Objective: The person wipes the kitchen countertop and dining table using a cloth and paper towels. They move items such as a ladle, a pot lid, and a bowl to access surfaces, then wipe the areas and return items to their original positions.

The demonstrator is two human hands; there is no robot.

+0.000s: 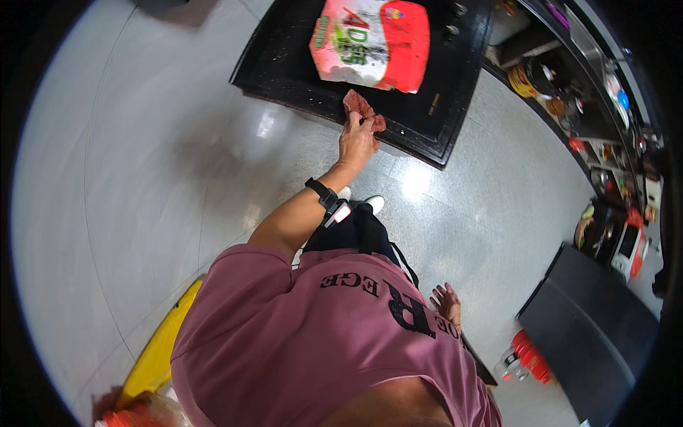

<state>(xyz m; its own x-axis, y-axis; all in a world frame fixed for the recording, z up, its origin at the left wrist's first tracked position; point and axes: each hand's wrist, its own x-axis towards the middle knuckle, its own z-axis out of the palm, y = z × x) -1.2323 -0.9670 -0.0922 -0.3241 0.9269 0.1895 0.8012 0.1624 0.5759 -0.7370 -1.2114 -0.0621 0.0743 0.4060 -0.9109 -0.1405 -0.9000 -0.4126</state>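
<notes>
A reddish-brown cloth [358, 104] is bunched under the fingers of my left hand [358, 140], at the near edge of a black table [288, 80]. Part of the cloth lies on the tabletop and a fold sticks out to the right of the fingers. Just beyond it, a red and white printed package or sheet of packaging [408, 48] lies flat on the table. My right hand [447, 305] hangs low beside my body with its fingers apart and nothing in it.
Small metallic items [452, 31] stand on the table's right part. Along the right runs a cluttered shelf unit [581, 133] with jars. A dark cabinet or box [592, 315] stands at lower right, beside plastic bottles [528, 355]. A yellow object [160, 341] is at lower left.
</notes>
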